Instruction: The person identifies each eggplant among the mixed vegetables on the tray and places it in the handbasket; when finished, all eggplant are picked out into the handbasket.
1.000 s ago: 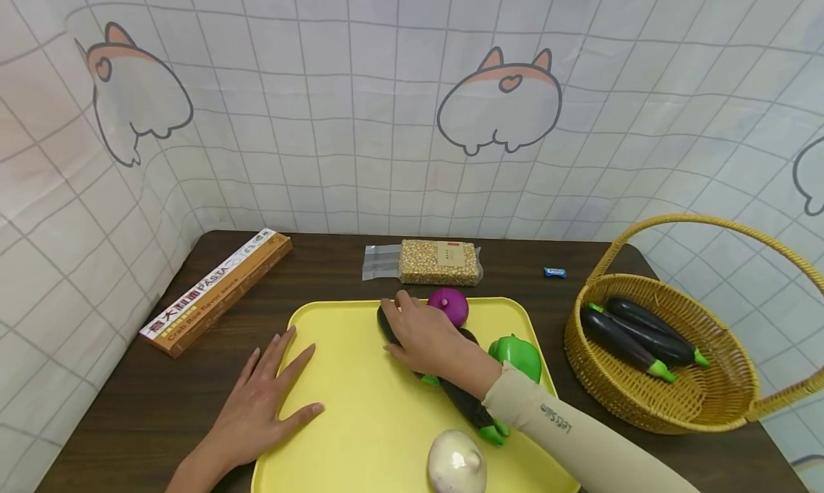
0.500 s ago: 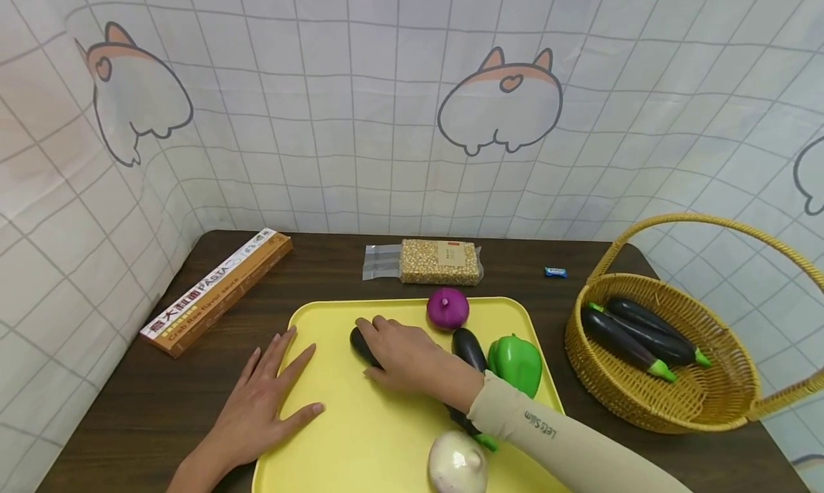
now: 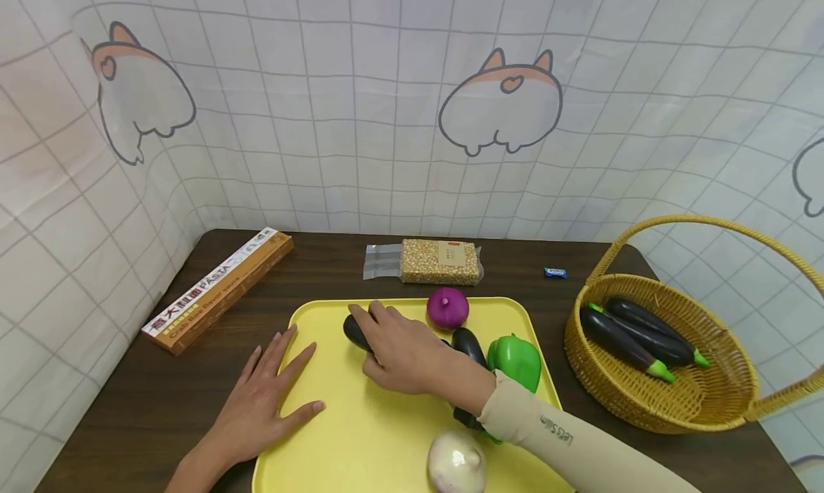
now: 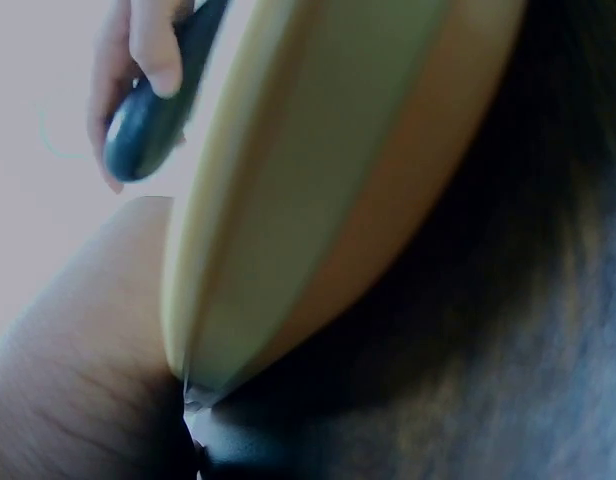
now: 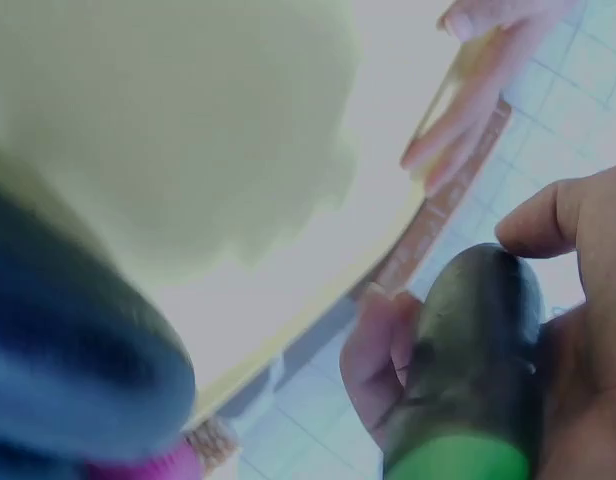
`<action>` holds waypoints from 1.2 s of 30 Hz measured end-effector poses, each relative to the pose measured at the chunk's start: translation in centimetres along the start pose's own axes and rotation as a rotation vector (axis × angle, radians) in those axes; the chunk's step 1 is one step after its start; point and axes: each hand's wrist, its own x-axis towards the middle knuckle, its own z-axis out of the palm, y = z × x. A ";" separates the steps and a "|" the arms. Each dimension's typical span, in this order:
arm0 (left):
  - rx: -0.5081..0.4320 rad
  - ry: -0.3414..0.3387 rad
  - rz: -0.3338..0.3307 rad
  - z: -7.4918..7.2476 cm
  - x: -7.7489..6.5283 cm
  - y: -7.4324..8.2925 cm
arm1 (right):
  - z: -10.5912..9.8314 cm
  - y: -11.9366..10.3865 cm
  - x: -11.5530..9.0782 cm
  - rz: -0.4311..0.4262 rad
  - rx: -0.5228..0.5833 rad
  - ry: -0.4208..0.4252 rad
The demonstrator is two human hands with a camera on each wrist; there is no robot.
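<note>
My right hand grips a dark purple eggplant over the yellow tray; the hand hides most of it. In the right wrist view, thumb and fingers curl round this eggplant, whose green cap faces the camera. Seen from the left wrist, its rounded dark end pokes out past the fingers. With fingers spread, my left hand rests on the tray's left rim. A second eggplant lies on the tray, partly behind the right forearm. Near it are a green bell pepper, a purple onion and a whitish round vegetable.
At the right stands a wicker basket with a tall handle, holding several eggplants. A pasta box lies at the back left. Behind the tray are a vacuum pack of grains and a small blue packet.
My right hand has moved left with the eggplant, away from the second eggplant, purple onion and bell pepper. My left hand has stayed on the tray's rim.
</note>
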 end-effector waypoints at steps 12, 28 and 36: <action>0.003 0.009 0.004 0.0 -0.2 -0.1 | -2.5 1.6 -2.2 -0.033 -0.114 0.014; -0.015 -0.008 0.003 -0.1 -0.1 0.0 | -5.9 8.1 -8.4 0.077 -0.072 0.207; -0.011 -0.020 -0.004 0.0 0.0 -0.1 | -6.9 11.1 -11.6 0.173 -0.057 0.215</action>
